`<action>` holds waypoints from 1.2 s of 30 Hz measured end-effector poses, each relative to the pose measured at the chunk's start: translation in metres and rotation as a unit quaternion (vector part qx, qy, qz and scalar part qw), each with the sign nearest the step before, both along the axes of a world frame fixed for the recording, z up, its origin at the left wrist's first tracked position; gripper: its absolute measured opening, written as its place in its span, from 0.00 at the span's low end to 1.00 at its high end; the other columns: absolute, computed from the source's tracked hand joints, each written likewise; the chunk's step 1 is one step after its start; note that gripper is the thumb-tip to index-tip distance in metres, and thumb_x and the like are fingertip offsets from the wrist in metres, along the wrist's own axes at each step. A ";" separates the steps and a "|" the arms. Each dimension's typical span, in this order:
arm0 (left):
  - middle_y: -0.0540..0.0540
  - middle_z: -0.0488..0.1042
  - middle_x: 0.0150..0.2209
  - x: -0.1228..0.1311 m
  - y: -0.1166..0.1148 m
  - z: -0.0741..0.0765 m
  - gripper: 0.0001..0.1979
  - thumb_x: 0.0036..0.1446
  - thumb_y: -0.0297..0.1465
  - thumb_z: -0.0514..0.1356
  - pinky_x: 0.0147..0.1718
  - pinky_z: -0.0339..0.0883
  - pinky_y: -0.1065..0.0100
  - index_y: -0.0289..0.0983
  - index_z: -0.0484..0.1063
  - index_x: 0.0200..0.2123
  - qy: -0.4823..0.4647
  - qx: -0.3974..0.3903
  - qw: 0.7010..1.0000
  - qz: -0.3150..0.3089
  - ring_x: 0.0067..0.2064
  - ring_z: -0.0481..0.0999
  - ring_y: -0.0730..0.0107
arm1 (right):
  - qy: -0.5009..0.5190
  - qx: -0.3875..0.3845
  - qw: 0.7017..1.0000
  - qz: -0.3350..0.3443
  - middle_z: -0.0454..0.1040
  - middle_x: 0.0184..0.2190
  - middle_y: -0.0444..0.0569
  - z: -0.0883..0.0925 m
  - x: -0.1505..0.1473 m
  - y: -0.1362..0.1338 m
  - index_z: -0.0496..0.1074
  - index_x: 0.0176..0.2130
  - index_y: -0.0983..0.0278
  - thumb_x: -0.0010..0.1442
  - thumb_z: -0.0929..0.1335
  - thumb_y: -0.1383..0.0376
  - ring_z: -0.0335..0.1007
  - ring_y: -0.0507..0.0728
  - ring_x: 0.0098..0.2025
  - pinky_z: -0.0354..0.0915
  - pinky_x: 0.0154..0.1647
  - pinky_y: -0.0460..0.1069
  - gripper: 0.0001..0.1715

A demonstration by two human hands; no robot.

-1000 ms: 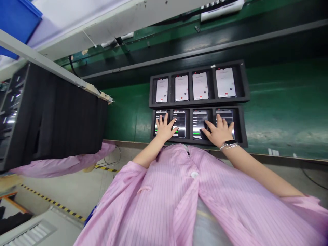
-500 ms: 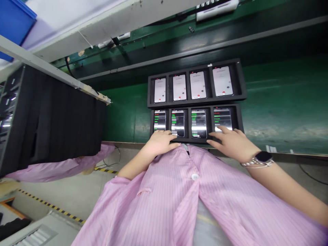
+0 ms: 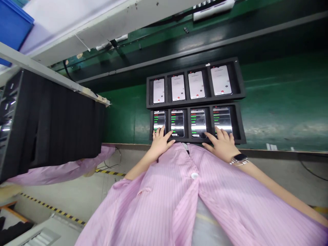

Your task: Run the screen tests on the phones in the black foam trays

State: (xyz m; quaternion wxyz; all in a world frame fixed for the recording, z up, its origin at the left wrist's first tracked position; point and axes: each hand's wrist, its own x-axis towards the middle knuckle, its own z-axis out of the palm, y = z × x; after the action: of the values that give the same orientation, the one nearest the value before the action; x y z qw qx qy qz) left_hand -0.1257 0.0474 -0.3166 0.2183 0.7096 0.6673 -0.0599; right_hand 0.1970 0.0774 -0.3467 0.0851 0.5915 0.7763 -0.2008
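Two black foam trays lie on the green bench, several smartphones in their compartments. In the near tray (image 3: pixel 237 126) the phones show dark screens with green and red text lines. My left hand (image 3: pixel 160 141) has its fingers spread over the lower end of the leftmost near phone (image 3: pixel 159 118), thumb toward the tray's front edge. Fingers apart, my right hand (image 3: pixel 222 143) reaches over the lower part of the rightmost near phone (image 3: pixel 222 118), close to the third phone (image 3: pixel 198 121). Behind, the far tray (image 3: pixel 239 80) holds phones with white screens, such as the rightmost one (image 3: pixel 221 80).
A tall stack of black trays (image 3: pixel 64 119) stands at the left, beside a metal rail (image 3: pixel 84 89). The green bench (image 3: pixel 279 106) extends to the right. A blue bin (image 3: pixel 15 24) is at the upper left. A pink sleeve (image 3: pixel 64 167) of another person shows below the stack.
My left hand has turned its fingers forward onto the leftmost near phone. My right hand has shifted slightly left. Text on the middle near phones' screens has changed.
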 end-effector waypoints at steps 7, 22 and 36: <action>0.43 0.45 0.79 0.011 0.021 -0.001 0.30 0.70 0.54 0.57 0.73 0.42 0.29 0.53 0.66 0.71 0.018 -0.035 0.999 -0.025 0.75 0.52 0.30 | -0.035 -0.031 0.999 0.004 0.47 0.79 0.56 0.005 -0.016 0.012 0.69 0.70 0.52 0.70 0.59 0.39 0.47 0.84 0.74 0.42 0.70 0.82 0.39; 0.47 0.46 0.79 0.007 0.079 -0.020 0.31 0.67 0.50 0.63 0.72 0.44 0.26 0.56 0.67 0.71 -0.007 0.039 0.999 0.024 0.75 0.52 0.26 | 0.065 0.086 0.993 -0.037 0.42 0.79 0.61 -0.021 -0.013 0.073 0.69 0.70 0.55 0.69 0.61 0.38 0.47 0.87 0.72 0.41 0.67 0.84 0.41; 0.37 0.53 0.77 0.002 0.032 -0.050 0.33 0.72 0.48 0.57 0.76 0.38 0.39 0.38 0.62 0.73 -0.008 0.130 0.991 0.005 0.78 0.46 0.41 | 0.138 0.166 0.976 0.021 0.52 0.75 0.70 -0.044 -0.033 0.026 0.56 0.75 0.70 0.72 0.61 0.49 0.42 0.77 0.77 0.39 0.74 0.76 0.44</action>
State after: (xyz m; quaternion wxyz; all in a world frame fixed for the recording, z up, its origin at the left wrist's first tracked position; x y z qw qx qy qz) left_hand -0.1238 0.0790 -0.3668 0.1296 0.7291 0.6712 0.0338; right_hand 0.1644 0.1038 -0.3910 -0.1186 0.5477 0.8150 -0.1471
